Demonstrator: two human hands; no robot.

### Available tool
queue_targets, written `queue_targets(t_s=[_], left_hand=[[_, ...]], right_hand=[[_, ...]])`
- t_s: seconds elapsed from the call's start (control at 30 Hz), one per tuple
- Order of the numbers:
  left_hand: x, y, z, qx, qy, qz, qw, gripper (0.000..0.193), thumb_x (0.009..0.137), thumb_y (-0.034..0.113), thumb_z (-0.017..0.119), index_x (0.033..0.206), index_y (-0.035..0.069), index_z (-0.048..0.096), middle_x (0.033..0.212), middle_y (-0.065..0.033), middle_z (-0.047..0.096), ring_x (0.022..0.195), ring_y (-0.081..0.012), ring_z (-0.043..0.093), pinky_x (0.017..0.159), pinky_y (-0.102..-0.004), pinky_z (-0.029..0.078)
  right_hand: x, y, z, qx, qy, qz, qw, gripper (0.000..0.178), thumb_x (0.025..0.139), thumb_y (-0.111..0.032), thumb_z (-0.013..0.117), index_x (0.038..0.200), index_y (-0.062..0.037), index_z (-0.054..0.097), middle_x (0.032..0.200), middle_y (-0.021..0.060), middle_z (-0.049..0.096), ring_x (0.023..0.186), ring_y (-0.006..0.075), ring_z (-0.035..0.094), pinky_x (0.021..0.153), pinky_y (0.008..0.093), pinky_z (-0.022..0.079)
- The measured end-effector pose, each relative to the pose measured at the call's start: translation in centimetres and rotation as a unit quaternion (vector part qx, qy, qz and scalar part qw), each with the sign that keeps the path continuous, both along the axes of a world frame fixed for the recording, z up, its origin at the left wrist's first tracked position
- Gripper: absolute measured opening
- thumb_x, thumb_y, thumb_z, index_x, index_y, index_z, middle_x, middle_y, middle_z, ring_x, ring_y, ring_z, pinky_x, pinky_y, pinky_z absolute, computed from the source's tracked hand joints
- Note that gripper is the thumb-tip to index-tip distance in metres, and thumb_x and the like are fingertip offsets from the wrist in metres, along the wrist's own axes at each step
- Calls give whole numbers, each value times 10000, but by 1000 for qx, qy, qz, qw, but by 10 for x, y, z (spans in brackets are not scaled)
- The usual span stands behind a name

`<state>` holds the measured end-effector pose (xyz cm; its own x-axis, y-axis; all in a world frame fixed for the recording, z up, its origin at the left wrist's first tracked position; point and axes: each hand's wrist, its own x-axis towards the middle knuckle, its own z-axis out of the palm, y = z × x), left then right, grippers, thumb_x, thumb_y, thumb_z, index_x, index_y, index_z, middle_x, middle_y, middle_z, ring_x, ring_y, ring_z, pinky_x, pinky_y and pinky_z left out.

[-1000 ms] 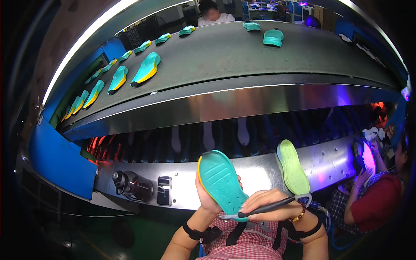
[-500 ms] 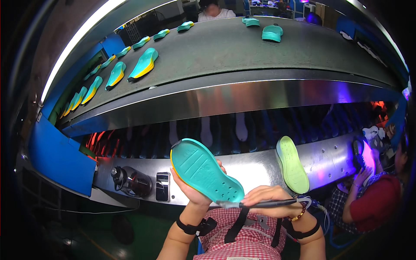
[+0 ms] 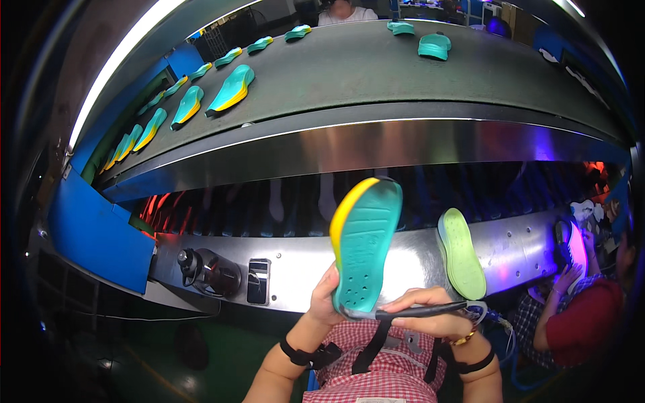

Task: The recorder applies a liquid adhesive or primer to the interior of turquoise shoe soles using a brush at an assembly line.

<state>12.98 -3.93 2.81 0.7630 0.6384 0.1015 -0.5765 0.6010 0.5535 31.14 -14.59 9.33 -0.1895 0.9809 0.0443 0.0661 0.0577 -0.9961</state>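
My left hand point(image 3: 325, 299) is closed around the lower left edge of a teal shoe sole point(image 3: 368, 245), which has a yellow side and a dark patch at its top end. The sole stands nearly upright, its grooved and dimpled inner face toward me. In my right hand point(image 3: 435, 321) is a slim black-handled brush point(image 3: 423, 311), lying almost level, with a clear tube at its rear end. Its pale tip meets the sole's lower end, by the rim. Right of my hands, a pale green sole point(image 3: 463, 255) lies on the metal ledge point(image 3: 416, 269).
A dark bottle point(image 3: 209, 272) and a phone point(image 3: 258, 281) are on the ledge at left. Beyond, a conveyor belt point(image 3: 336, 74) carries several teal soles. Under it is a dark space with more soles. A co-worker in a red sleeve point(image 3: 584, 322) handles a shoe at right.
My left hand has turned the teal sole from a slant to nearly upright, showing more yellow side. The brush tip has gone to the sole's bottom edge. The whole view has shifted slightly.
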Motion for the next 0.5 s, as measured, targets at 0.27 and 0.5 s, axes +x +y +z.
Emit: queue_targets(t_s=[0.27, 0.5], left_hand=[[5, 19, 23, 12, 82, -161, 983, 466, 876, 275, 487, 1218, -30, 402, 1087, -142, 551, 946, -177, 583, 814, -293, 484], [2, 23, 39, 27, 187, -274, 943, 472, 892, 279, 452, 1235, -40, 399, 1125, -158, 531, 967, -184, 561, 811, -274, 472]], right_hand=[[16, 14, 7, 107, -60, 143, 982, 233, 755, -49, 644, 980, 1, 611, 957, 137, 635, 898, 234, 619, 806, 297, 488], [35, 21, 25, 128, -74, 203, 968, 199, 771, -57, 622, 964, -11, 605, 994, 109, 629, 909, 234, 615, 794, 300, 492]])
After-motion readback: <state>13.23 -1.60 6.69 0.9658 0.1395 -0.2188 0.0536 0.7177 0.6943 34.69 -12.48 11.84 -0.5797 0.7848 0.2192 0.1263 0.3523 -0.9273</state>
